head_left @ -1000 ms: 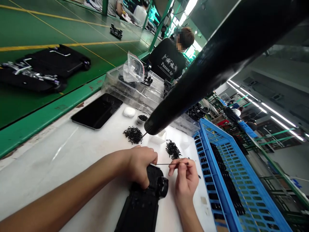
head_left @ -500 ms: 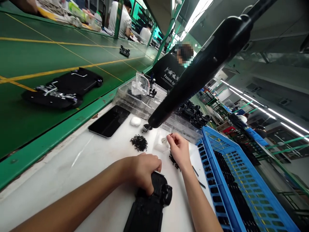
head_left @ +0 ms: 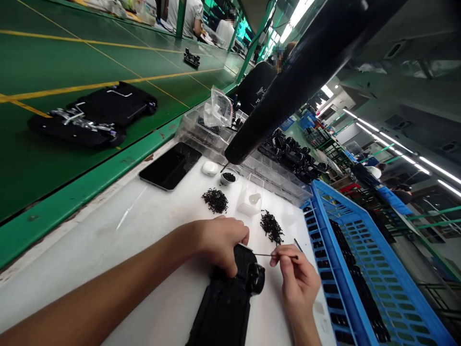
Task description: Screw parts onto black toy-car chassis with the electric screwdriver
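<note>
My left hand [head_left: 225, 242] grips the top end of a black chassis part [head_left: 226, 302] with a wheel on its right side. My right hand [head_left: 297, 274] pinches a thin dark rod [head_left: 264, 254], whose left end reaches the chassis near my left fingers. Beyond my hands are two piles of small black screws, one at the left [head_left: 215, 200] and one at the right [head_left: 272, 227]. Between them stands a clear box [head_left: 251, 204] with a pale lump inside. A small cup [head_left: 228, 177] of black pieces sits beneath a large black powered driver [head_left: 273, 105].
A black phone [head_left: 170, 166] and a white case [head_left: 209, 167] lie at the back left. Clear trays [head_left: 277, 178] line the back, and a blue crate [head_left: 324, 269] stands at the right. A green conveyor [head_left: 144, 57] carries black chassis. People sit farther off.
My right hand has come back from beside the clear box towards the chassis, with the thin rod now visible in its fingers. My left hand keeps its hold. The whole view has shifted slightly.
</note>
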{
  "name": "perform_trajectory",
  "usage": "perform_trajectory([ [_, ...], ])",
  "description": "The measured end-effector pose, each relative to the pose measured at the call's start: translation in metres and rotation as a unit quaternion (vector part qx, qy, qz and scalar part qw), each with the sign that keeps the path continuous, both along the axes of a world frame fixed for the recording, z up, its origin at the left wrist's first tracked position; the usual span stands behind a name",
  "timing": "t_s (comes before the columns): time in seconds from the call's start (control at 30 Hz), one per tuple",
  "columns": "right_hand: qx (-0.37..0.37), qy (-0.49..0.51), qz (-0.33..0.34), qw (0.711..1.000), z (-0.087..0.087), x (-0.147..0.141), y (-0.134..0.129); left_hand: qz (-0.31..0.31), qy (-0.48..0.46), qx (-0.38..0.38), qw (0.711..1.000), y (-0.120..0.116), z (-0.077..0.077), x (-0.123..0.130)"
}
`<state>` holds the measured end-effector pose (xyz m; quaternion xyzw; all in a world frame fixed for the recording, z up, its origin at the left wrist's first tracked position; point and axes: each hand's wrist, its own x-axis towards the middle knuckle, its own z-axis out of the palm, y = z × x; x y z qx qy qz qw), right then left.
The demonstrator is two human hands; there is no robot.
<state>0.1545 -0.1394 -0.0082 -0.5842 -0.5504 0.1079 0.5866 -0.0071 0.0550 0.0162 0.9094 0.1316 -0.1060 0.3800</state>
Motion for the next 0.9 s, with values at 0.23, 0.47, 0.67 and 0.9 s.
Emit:
perform_trajectory([
  [0.23,-0.002,-0.025,0.000,1.000,-0.008,0.005,0.000,0.000,-0.001,-0.003,1.000,0.000,0.003,0.000],
  [0.47,-0.033,-0.058,0.001,0.998,-0.006,0.002,0.001,-0.010,-0.009,0.010,1.000,-0.001,0.004,0.001],
  [0.67,-0.077,-0.046,-0.014,0.996,0.006,0.001,0.003,0.000,-0.022,0.021,1.000,-0.002,0.000,0.001],
  [0.9,0.036,-0.039,-0.074,0.996,0.057,0.017,0.047,0.002,-0.025,0.006,1.000,0.001,-0.006,0.001],
])
